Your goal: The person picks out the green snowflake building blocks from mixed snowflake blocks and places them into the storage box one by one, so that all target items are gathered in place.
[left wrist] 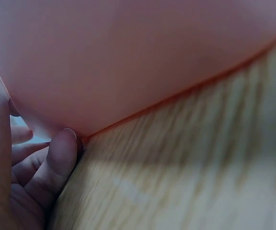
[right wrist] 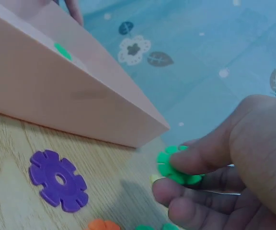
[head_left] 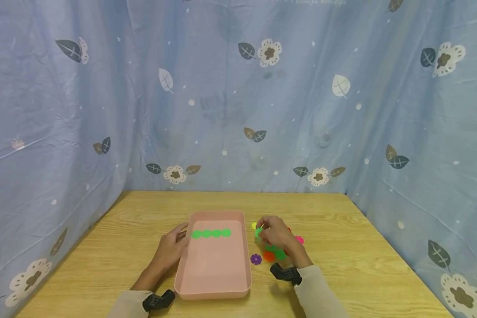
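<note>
A pink tray [head_left: 212, 269] lies on the table with several green snowflake discs [head_left: 206, 233] in a row inside, towards its far end. My left hand [head_left: 172, 248] holds the tray's left side; in the left wrist view the thumb [left wrist: 63, 151] lies against the outer wall near the bottom edge. To the right of the tray, my right hand [head_left: 277, 232] pinches a green snowflake disc [right wrist: 166, 163] between thumb and fingers. Under and around that hand lies a loose group of discs, among them an orange disc [head_left: 269, 256] and a green disc [head_left: 280, 254], partly hidden by it.
A purple disc [head_left: 256, 259] lies close to the tray's right wall. Beyond the right hand are a yellow disc [head_left: 254, 225] and a pink disc [head_left: 300, 240]. Blue patterned curtains [head_left: 222, 110] enclose the wooden table [head_left: 143, 212] at the back and sides.
</note>
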### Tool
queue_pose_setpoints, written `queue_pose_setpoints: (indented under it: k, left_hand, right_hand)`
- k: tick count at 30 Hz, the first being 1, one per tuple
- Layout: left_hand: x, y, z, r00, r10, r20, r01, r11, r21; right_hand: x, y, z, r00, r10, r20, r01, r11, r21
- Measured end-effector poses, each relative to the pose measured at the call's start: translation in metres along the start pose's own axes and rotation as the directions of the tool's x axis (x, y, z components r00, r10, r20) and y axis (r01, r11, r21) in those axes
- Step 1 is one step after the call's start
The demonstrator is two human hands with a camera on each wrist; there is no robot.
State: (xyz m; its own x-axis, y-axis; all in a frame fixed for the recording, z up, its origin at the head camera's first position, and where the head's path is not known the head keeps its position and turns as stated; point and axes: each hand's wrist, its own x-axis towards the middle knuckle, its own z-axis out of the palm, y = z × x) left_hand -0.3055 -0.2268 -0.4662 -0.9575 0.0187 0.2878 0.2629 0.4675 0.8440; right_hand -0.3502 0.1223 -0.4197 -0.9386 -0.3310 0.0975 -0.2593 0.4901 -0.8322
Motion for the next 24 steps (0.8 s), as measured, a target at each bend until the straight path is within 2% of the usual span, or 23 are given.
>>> queue_pose_setpoints:
  k: [5, 9, 14, 20, 24]
  left_hand:
    - [0.0, -0.001, 0.0, 1.0, -0.004, 0.003, 0.004, 1.0, 0.01]
    - [0.0, 0.0, 0.0, 1.0, -0.002, 0.0, 0.002, 1.0, 0.016]
    - [0.002, 0.0, 0.0, 1.0, 0.0, 0.005, 0.0, 1.0, 0.014]
    - [0.002, 0.0, 0.0, 1.0, -0.009, -0.002, 0.009, 1.0, 0.027]
    - [0.001, 0.0, 0.0, 1.0, -0.011, -0.002, 0.011, 1.0, 0.02]
  right_hand:
    - [0.002, -0.007, 0.005, 0.998, 0.011, -0.067, -0.006, 0.997, 0.077]
    - [0.003, -0.012, 0.008, 0.997, 0.0, -0.081, 0.01, 0.991, 0.133]
    - [0.007, -0.014, 0.014, 0.994, -0.003, -0.105, 0.019, 0.987, 0.158]
    - [0.016, -0.015, 0.022, 0.984, -0.022, -0.176, 0.05, 0.987, 0.154]
    - [0.022, -0.02, 0.027, 0.981, 0.003, -0.192, 0.034, 0.982, 0.188]
